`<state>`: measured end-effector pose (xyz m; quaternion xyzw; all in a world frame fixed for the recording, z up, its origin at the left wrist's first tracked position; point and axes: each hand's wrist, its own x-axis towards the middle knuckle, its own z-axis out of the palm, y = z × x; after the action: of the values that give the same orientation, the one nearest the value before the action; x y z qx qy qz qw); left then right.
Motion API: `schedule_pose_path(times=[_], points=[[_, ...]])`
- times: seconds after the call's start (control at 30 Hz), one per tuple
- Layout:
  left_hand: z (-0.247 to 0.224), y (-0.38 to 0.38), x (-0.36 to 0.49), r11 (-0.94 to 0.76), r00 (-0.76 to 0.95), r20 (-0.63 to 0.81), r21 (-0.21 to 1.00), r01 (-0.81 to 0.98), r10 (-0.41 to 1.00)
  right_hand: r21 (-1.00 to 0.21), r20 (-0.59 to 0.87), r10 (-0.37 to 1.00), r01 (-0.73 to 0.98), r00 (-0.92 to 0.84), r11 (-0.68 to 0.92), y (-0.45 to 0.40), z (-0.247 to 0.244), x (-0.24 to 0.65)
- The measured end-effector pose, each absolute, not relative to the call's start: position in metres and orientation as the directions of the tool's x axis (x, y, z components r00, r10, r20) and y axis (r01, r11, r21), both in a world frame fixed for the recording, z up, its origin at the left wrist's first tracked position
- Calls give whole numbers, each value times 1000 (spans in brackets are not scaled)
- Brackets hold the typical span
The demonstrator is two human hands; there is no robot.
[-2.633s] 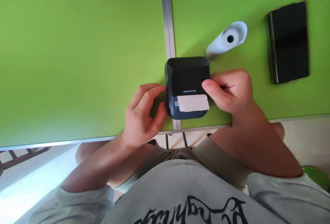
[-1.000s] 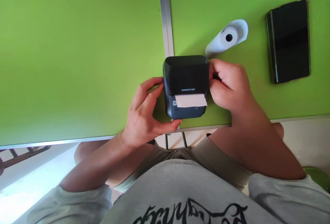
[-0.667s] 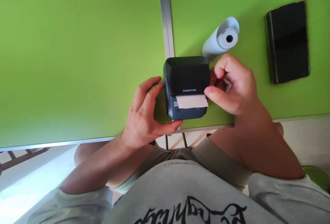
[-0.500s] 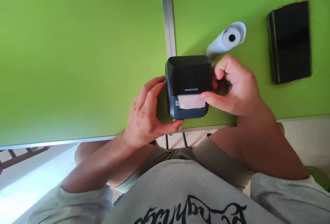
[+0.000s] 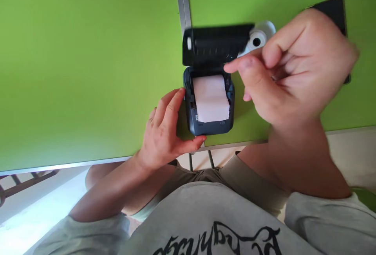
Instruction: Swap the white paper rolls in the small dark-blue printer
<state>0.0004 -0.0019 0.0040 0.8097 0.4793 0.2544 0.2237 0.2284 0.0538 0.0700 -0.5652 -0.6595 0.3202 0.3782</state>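
A small dark label printer (image 5: 192,123) stands near the table's front edge with its black lid (image 5: 214,43) raised. Inside it lies a roll of pale paper (image 5: 210,98), its loose end hanging over the front. My left hand (image 5: 166,133) grips the printer's body, fingers on its left side and thumb at the front corner. To the right of the raised lid is my right hand (image 5: 289,71), index finger and thumb close together near the lid's lower right; whether they touch it or hold anything is unclear.
A white paper roll (image 5: 263,35) is on the green table (image 5: 88,63) behind the lid and my right hand. Farther right, a black phone-like device (image 5: 333,10) is partly covered by that hand. A metal strip (image 5: 183,4) crosses the table.
The printer's lid has swung up and back, uncovering the paper roll inside. My right hand has risen from the printer's right side and moved right. My left hand keeps its grip.
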Motion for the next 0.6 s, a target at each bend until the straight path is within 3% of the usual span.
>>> schedule_pose_path(times=[0.1,0.17,0.3,0.6], points=[[5,-2,1,-474,423,233,581,662,876,-730,299,943,602,-145,324,55,68,225],[6,-2,1,-484,430,240,573,661,870,-618,239,940,709,-242,340,56,66,223],[6,-2,1,-487,442,229,578,655,867,-448,108,956,845,-272,291,59,62,218],[5,-2,1,-495,458,220,570,656,861,-561,-41,883,743,-467,366,72,60,226]])
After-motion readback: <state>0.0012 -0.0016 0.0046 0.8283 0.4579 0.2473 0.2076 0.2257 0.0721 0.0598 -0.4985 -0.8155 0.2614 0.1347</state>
